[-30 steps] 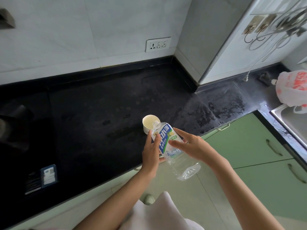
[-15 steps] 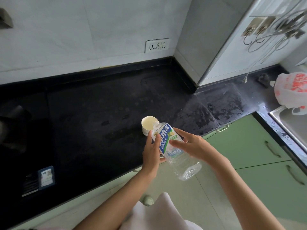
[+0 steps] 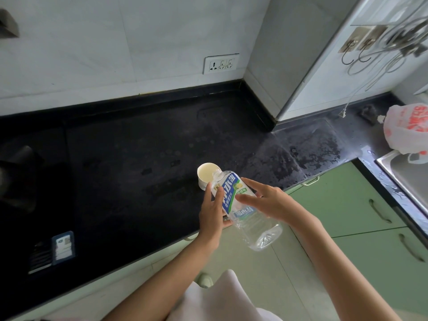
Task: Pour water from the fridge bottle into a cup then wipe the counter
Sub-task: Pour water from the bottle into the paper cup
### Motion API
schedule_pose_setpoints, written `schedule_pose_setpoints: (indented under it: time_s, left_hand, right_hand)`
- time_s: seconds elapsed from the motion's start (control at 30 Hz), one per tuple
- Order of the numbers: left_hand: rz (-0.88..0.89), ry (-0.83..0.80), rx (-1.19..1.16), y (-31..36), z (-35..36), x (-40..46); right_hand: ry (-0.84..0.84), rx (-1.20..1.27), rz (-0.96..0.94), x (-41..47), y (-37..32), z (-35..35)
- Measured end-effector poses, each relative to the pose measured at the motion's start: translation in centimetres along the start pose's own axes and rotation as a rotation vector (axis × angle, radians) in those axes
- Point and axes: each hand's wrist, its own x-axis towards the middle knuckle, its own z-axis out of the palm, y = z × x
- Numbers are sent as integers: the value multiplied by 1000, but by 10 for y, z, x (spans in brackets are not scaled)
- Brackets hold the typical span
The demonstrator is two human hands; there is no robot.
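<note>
A glossy black stone kitchen counter [image 3: 120, 158] runs beneath pale tiled walls, with a white triple wall socket [image 3: 221, 63] set above its back edge. At far left, a small blue-and-white card [image 3: 63, 248] lies near the counter's front edge beside a dark printed sheet. Toward the middle, a small cream-coloured round cup [image 3: 206, 176] stands upright on the counter near the front edge. My left hand [image 3: 212, 213] wraps the left side of a clear plastic water bottle with a blue, white and green label [image 3: 243, 206], thumb and fingers curled onto the label. The bottle is tipped steeply, neck down and base raised toward me, its mouth right at the cup's rim; whether it touches the rim I cannot tell. My right hand [image 3: 266, 201] rests on the bottle's upper right side, fingers fairly straight and spread over the label rather than clenched. Compared with half a second ago, both hands keep the same hold and the bottle's tilt and the cup's place look unchanged; only the view has shifted slightly. To the right, the counter shows wet streaks above pale green cabinet doors [image 3: 347, 205]. At far right, a white plastic bag with red print [image 3: 407, 129] sits beside the edge of a stainless steel sink [image 3: 403, 174], under metal wall hooks [image 3: 356, 52].
</note>
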Motion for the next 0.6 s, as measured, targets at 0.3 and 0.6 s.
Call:
schedule_pose_setpoints:
  time_s: [0.3, 0.6]
  left_hand:
    - [-7, 11, -14, -4, 0, 3]
    - [8, 3, -14, -5, 2, 4]
  right_hand:
    - [-11, 4, 7, 5, 4, 1]
    - [-26, -23, 28, 11, 7, 0]
